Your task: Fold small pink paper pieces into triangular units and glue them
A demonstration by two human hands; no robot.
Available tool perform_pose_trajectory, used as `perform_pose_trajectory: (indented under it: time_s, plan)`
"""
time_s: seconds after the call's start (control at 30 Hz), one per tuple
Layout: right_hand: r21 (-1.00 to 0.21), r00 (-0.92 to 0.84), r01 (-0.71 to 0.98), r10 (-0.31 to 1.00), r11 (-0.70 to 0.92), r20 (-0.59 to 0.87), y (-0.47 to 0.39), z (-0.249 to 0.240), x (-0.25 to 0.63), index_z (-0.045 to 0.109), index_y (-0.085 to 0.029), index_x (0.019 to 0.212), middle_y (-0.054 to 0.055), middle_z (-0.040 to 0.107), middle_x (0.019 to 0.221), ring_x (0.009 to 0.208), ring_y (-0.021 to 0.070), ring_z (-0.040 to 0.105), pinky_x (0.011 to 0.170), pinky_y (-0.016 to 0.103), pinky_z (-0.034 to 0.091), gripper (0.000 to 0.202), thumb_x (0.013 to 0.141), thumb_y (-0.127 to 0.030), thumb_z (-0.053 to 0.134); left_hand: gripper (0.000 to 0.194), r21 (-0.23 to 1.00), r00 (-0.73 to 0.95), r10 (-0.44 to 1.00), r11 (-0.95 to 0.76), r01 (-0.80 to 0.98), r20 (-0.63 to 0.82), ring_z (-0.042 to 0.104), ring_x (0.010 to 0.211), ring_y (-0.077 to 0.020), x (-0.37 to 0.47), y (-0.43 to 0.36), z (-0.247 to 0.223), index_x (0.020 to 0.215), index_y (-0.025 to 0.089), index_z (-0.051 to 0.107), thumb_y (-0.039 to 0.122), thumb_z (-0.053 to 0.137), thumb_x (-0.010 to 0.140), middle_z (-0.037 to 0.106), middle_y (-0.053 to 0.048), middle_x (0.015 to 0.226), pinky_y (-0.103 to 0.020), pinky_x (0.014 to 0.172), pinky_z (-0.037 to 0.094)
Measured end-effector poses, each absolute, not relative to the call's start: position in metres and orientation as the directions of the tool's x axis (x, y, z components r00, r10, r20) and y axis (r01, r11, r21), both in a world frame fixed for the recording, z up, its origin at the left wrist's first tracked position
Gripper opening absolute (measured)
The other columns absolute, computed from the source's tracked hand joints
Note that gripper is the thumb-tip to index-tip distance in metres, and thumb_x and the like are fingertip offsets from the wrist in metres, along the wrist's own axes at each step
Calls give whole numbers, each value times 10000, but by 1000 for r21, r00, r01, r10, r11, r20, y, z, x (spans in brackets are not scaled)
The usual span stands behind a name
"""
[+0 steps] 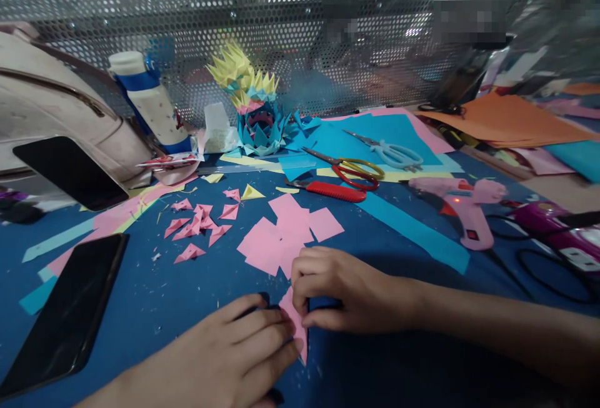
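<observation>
In the head view, a pink paper piece [290,303], folded to a pointed shape, lies on the blue tabletop between my hands. My left hand [246,345] presses it down with its fingers close together. My right hand [349,289] pinches the paper's right edge between thumb and curled fingers. Just beyond, flat pink paper squares [280,238] lie overlapping. To their left sits a loose cluster of small folded pink paper triangles [199,223]. My fingers hide part of the folded piece.
Behind lie red-handled scissors [359,177], light-blue scissors [398,155], a red-handled cutter [335,192] and a folded-paper model [257,108]. A pink glue gun [469,202] with a cord stands right. Two phones, one black phone [70,308] nearer, lie left by a bottle [154,105].
</observation>
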State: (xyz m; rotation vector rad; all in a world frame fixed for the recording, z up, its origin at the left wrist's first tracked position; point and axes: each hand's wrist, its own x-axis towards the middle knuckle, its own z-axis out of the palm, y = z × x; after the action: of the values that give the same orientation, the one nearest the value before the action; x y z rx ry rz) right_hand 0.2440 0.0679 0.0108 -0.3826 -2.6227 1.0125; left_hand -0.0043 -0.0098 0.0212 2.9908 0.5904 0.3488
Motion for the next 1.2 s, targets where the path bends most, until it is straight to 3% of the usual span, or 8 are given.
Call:
perform_pose_trajectory:
  time_s: [0.37, 0.57, 0.87, 1.2]
  plan:
    - [-586, -910, 198, 369, 786, 188, 61, 11, 241, 597, -160, 821, -5, 556, 814, 795, 145, 494, 723, 276, 347, 100, 879, -138, 676, 369, 132, 907, 355, -934, 333, 227, 604, 1154, -211, -3, -10, 20, 1341, 166, 600, 398, 530, 1063, 696, -55, 1180, -350, 1114, 391]
    - [-557, -912, 204, 363, 805, 189, 61, 10, 241, 597, -169, 836, 1, 568, 830, 805, 154, 495, 720, 281, 341, 116, 930, -190, 663, 308, 86, 895, 355, -935, 345, 270, 610, 1136, -200, -3, -13, 22, 1263, 211, 645, 392, 466, 1089, 704, -36, 1163, -335, 1081, 403]
    - [-520, -908, 223, 369, 824, 196, 58, 9, 240, 583, -175, 850, 2, 556, 816, 770, 157, 462, 705, 284, 332, 107, 955, -188, 598, 352, 8, 873, 388, -915, 403, 296, 607, 1156, -184, 1, -20, 8, 1352, 208, 610, 402, 490, 1084, 709, -13, 1206, -323, 1111, 377]
    - [-359, -912, 290, 370, 887, 177, 53, 10, 238, 565, -171, 849, 15, 568, 831, 754, 168, 435, 680, 297, 321, 153, 962, -256, 625, 339, -25, 867, 398, -905, 424, 300, 588, 1152, -187, 3, -21, 8, 1321, 206, 634, 400, 479, 1090, 712, -4, 1192, -339, 1105, 364]
